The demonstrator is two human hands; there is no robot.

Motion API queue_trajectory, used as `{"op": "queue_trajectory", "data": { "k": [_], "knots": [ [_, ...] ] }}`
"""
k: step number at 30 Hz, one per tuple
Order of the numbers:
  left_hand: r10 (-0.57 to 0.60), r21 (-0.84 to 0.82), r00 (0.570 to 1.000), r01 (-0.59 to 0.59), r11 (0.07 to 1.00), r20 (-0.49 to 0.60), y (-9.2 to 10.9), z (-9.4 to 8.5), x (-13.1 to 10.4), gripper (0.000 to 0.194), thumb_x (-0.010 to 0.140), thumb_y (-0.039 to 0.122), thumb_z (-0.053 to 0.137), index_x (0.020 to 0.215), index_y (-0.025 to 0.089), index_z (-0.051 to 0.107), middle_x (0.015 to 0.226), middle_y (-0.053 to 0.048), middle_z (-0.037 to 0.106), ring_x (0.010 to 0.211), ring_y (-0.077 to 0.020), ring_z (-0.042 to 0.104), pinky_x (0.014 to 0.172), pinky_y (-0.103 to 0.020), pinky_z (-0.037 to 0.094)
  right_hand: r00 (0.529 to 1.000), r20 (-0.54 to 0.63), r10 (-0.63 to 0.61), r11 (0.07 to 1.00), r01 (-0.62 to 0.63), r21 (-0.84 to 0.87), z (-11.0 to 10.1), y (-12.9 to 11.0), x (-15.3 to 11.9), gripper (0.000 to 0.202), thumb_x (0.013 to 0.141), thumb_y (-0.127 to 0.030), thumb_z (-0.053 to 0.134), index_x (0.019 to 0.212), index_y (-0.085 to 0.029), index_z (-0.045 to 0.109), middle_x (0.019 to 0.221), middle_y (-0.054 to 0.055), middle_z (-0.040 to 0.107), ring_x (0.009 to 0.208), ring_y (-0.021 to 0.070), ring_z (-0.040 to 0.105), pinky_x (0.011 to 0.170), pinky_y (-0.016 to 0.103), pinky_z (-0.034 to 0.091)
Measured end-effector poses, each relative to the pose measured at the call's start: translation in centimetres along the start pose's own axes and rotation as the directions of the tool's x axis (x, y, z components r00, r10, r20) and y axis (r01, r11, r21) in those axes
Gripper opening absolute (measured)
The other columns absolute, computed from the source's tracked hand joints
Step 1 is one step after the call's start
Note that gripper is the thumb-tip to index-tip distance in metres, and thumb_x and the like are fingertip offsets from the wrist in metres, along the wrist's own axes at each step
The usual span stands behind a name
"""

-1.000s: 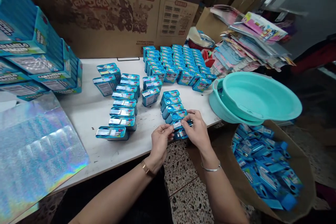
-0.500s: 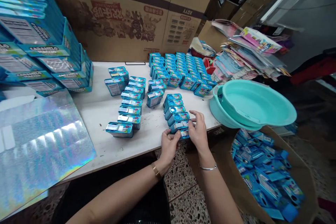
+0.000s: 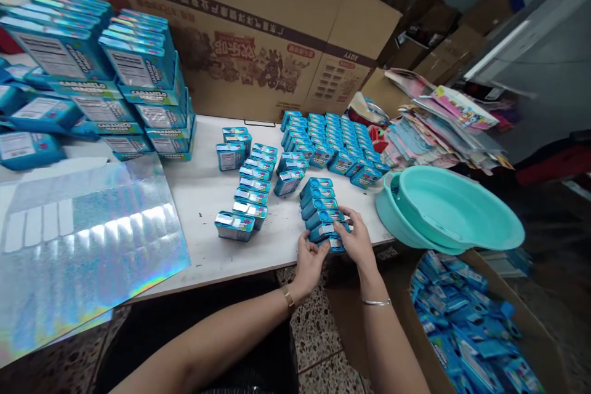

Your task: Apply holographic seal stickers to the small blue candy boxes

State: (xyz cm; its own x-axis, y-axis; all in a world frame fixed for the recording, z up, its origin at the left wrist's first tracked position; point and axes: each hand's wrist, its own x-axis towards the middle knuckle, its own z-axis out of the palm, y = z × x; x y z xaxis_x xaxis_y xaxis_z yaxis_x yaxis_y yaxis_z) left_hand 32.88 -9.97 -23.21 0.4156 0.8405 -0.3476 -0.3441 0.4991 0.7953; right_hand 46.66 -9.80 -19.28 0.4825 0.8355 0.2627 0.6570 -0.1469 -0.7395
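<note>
One box [image 3: 322, 233] between both grips [image 3: 310, 266] [image 3: 359, 245].

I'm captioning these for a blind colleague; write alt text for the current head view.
Two bare hands, left and right, touch the nearest small blue boxes in a row on a white table. Nested turquoise basins sit at the right.

Top basin [image 3: 462, 212] smooth plast.; holo. sheet [image 3: 106, 252] glossy; carton [image 3: 272, 31] matt cardbd.
</note>
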Motion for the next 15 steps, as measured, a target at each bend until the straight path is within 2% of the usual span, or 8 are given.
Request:
{"op": "queue_trajectory", "data": {
  "k": [3,5,7,9,12,15],
  "knots": [
    [0.018,-0.037,0.999,-0.016,0.999,0.051,-0.1,-0.5,0.0,0.075,0.076,0.053,0.075,0.131,0.018,0.038,0.068,0.009,0.046,0.054,-0.0097,0.045,0.054,-0.024,0.037,0.999,-0.012,-0.034,0.999,0.033,-0.03,-0.1,0.0,0.2,0.042,0.083,-0.045,0.057,0.115,-0.018,0.066,0.113,0.013,0.065,0.099,0.026,0.06,0.093,0.048,0.05],
    [-0.011,-0.048,0.998,0.014,0.999,0.061,0.1,-1.5,-0.5,0.074,0.076,0.045,0.076,0.134,0.019,0.038,0.071,0.008,0.047,0.054,-0.0095,0.046,0.055,-0.024,0.038,0.999,-0.027,-0.035,0.999,0.034,-0.038,-0.3,-0.3,0.1,0.048,0.087,-0.049,0.053,0.122,-0.017,0.062,0.117,0.015,0.062,0.103,0.0276,0.06,0.094,0.051,0.05],
    [-0.015,0.001,0.998,0.015,1.0,0.065,0.5,-2.9,-1.2,0.07,0.077,0.035,0.075,0.134,0.019,0.04,0.076,0.006,0.05,0.058,-0.0098,0.049,0.059,-0.025,0.041,0.996,-0.049,-0.068,0.995,0.064,-0.078,-0.7,-0.7,-0.4,0.06,0.089,-0.053,0.053,0.136,-0.015,0.052,0.127,0.019,0.057,0.113,0.0309,0.058,0.099,0.056,0.047],
    [0.027,0.093,0.997,-0.034,0.995,0.077,1.1,-4.3,-1.9,0.062,0.077,0.025,0.073,0.132,0.019,0.045,0.086,0.002,0.055,0.066,-0.0106,0.052,0.066,-0.026,0.044,0.987,-0.032,-0.159,0.976,0.152,-0.157,-1.0,-1.1,-1.4,0.077,0.087,-0.058,0.057,0.148,-0.015,0.039,0.14,0.022,0.048,0.13,0.0356,0.048,0.107,0.061,0.039],
    [0.124,0.203,0.985,-0.147,0.968,0.12,2.3,-5.7,-2.4,0.057,0.075,0.017,0.071,0.128,0.021,0.054,0.106,-0.005,0.058,0.081,-0.014,0.055,0.071,-0.027,0.046,0.951,0.129,-0.281,0.898,0.308,-0.313,-1.2,-1.2,-3.5,0.093,0.084,-0.061,0.063,0.157,-0.02,0.023,0.157,0.022,0.031,0.145,0.0419,0.03,0.111,0.066,0.033],
    [0.15,0.241,0.979,-0.181,0.954,0.14,3.6,-6.4,-2.7,0.055,0.074,0.015,0.071,0.127,0.02,0.057,0.111,-0.008,0.058,0.09,-0.0178,0.055,0.072,-0.028,0.047,0.903,0.301,-0.306,0.771,0.42,-0.479,-1.2,-0.9,-5.4,0.094,0.083,-0.061,0.066,0.158,-0.029,0.02,0.162,0.02,0.026,0.146,0.0469,0.027,0.108,0.071,0.032]
  ]
}}
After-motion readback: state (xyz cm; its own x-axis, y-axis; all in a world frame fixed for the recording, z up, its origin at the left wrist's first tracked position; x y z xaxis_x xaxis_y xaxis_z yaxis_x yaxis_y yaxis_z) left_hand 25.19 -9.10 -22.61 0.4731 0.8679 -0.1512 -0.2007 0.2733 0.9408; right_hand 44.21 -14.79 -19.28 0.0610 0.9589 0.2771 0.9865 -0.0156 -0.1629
